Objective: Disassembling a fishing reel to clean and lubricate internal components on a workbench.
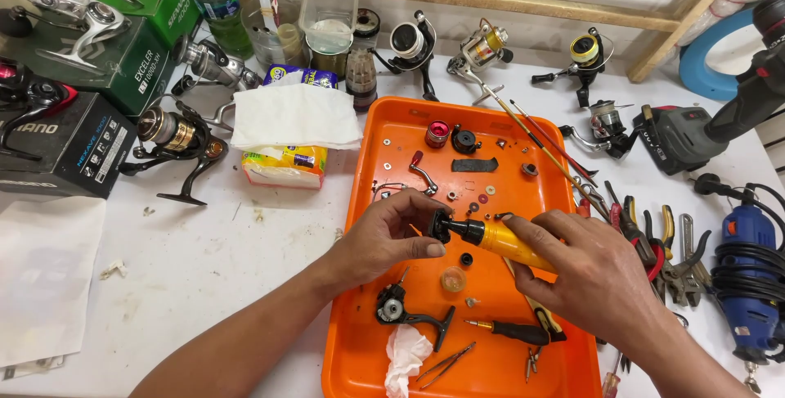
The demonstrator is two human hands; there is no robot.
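Note:
My right hand point(590, 274) grips a yellow tool with a black nozzle point(500, 238), held level over the orange tray point(384, 132). Its nozzle tip meets a small black part point(441, 225) pinched in my left hand point(389, 236). Below my hands in the tray lie a black reel body with a handle arm point(401, 310), a crumpled white tissue point(405, 355), tweezers point(446, 364) and a black-handled screwdriver point(513, 331). Small washers, screws, a red knob point(438, 132) and a crank handle point(421, 174) are scattered in the tray's far half.
Several fishing reels point(173, 135) stand along the back and left of the white table. Reel boxes point(65, 140) sit far left, a tissue pack point(288, 138) beside the tray. Pliers point(654, 238), a blue rotary tool point(748, 263) and a grey power tool point(683, 136) lie right.

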